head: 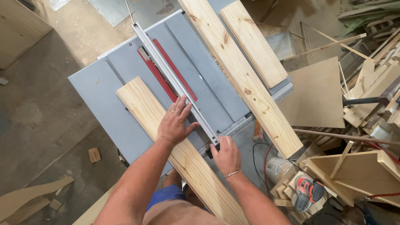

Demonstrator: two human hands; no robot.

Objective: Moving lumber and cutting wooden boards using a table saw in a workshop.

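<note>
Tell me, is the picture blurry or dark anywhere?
Head view: sharp and evenly lit; the left hand on the plank and the right hand by the fence look crisp; the floor at left lies in shade; no glare.

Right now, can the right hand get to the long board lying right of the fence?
Probably yes. The right hand sits at the near end of the fence, and the long board lies just to its right on the saw table, with nothing between them. The left hand presses another board.

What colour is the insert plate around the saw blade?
Red throat plate, clearest in the head view.
</note>
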